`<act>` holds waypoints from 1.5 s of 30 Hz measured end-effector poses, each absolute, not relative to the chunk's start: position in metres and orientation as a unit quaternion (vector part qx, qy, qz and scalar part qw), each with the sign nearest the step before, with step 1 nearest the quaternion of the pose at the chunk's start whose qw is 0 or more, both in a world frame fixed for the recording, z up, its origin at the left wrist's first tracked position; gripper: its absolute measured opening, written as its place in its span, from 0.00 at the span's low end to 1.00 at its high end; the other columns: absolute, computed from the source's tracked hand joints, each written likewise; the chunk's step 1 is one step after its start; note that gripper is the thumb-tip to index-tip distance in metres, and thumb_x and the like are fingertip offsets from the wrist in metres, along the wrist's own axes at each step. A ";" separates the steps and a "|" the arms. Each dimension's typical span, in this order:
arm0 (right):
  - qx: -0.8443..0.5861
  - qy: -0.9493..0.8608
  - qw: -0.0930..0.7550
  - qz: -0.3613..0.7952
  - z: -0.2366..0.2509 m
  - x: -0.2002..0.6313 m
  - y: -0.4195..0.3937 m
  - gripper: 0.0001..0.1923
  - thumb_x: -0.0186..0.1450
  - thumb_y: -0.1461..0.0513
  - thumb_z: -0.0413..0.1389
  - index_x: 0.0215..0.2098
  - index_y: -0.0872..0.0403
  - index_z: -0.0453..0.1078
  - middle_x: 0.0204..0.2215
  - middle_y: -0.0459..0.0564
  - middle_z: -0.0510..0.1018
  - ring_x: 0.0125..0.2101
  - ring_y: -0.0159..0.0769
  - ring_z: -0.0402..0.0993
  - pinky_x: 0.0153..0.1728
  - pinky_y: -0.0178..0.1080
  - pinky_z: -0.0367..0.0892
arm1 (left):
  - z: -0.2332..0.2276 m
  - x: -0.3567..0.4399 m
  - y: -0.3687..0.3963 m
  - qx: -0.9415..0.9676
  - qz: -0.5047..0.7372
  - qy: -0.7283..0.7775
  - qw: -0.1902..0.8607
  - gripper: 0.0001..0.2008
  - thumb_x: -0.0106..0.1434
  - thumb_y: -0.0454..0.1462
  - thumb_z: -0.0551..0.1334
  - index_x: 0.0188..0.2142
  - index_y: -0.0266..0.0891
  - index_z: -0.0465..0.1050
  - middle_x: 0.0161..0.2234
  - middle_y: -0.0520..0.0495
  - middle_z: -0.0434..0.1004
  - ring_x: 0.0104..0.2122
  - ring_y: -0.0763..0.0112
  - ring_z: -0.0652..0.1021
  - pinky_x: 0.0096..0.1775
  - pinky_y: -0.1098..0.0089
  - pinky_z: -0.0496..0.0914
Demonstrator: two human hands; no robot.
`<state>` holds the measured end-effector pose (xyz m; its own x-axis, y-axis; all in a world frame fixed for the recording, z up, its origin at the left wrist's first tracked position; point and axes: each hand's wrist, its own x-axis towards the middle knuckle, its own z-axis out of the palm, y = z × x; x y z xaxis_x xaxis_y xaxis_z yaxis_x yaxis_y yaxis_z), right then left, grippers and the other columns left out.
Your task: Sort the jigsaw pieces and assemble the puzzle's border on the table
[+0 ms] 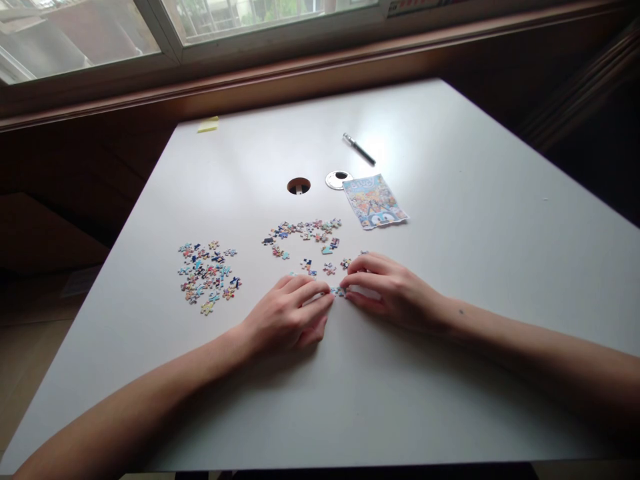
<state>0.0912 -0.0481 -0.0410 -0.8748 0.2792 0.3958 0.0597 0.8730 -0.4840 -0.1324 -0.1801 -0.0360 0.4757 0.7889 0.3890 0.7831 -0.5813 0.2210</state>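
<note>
Small light-blue jigsaw puzzle pieces (339,291) lie on the table between my two hands. My left hand (293,310) is closed, its fingertips at the left end of these pieces. From the right, my right hand (383,283) pinches the other end with thumb and fingers. Just beyond my hands are a few loose puzzle pieces (329,269), with an arc of more pieces (305,230) farther back. A scattered pile of puzzle pieces (207,273) lies to the left. My fingers partly hide the pieces they touch.
A colourful printed picture sheet (376,202) lies beyond my right hand, overlapping a round cable-hole cover (336,180). An uncovered cable hole (299,186) is beside it. A dark pen (359,149) and a yellow sticky note (208,125) are farther back on the white table (475,200).
</note>
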 end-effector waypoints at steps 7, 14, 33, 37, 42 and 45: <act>-0.104 -0.929 0.234 0.267 -0.039 0.090 -0.050 0.09 0.68 0.63 0.56 0.46 0.51 0.73 0.41 0.54 0.75 0.39 0.39 0.73 0.40 0.41 0.72 | -0.036 -0.132 -0.180 0.859 0.228 0.458 0.012 0.14 0.66 0.33 0.59 0.51 0.38 0.72 0.48 0.41 0.78 0.46 0.60 0.75 0.47 0.60 0.71; -0.125 -0.926 0.214 0.284 -0.038 0.089 -0.050 0.06 0.68 0.63 0.57 0.43 0.51 0.73 0.39 0.53 0.74 0.37 0.38 0.73 0.37 0.38 0.72 | -0.037 -0.133 -0.181 0.860 0.225 0.458 0.019 0.15 0.66 0.33 0.59 0.52 0.39 0.72 0.48 0.41 0.77 0.48 0.60 0.75 0.48 0.59 0.72; -0.116 -0.931 0.221 0.267 -0.041 0.090 -0.051 0.06 0.68 0.62 0.57 0.44 0.51 0.72 0.39 0.53 0.73 0.38 0.39 0.72 0.39 0.41 0.70 | -0.038 -0.133 -0.180 0.866 0.221 0.449 0.018 0.17 0.67 0.34 0.60 0.55 0.37 0.70 0.52 0.41 0.77 0.49 0.58 0.74 0.50 0.59 0.72; -0.106 -0.935 0.219 0.259 -0.042 0.090 -0.051 0.07 0.69 0.63 0.56 0.45 0.51 0.73 0.39 0.53 0.73 0.38 0.38 0.70 0.39 0.41 0.69 | -0.038 -0.133 -0.180 0.865 0.220 0.451 0.008 0.18 0.66 0.34 0.59 0.55 0.37 0.71 0.51 0.41 0.77 0.49 0.59 0.74 0.49 0.59 0.72; -0.090 -0.934 0.239 0.251 -0.044 0.091 -0.049 0.06 0.68 0.64 0.58 0.43 0.52 0.74 0.37 0.52 0.73 0.36 0.36 0.69 0.38 0.39 0.68 | -0.038 -0.132 -0.180 0.866 0.225 0.447 0.000 0.18 0.66 0.33 0.60 0.55 0.36 0.71 0.51 0.42 0.77 0.48 0.59 0.74 0.49 0.59 0.72; -0.083 -0.933 0.244 0.249 -0.044 0.091 -0.050 0.05 0.68 0.65 0.58 0.41 0.52 0.75 0.36 0.51 0.73 0.35 0.35 0.69 0.37 0.38 0.67 | -0.037 -0.132 -0.179 0.865 0.224 0.448 0.004 0.17 0.67 0.33 0.60 0.55 0.36 0.71 0.51 0.42 0.77 0.48 0.60 0.74 0.49 0.59 0.72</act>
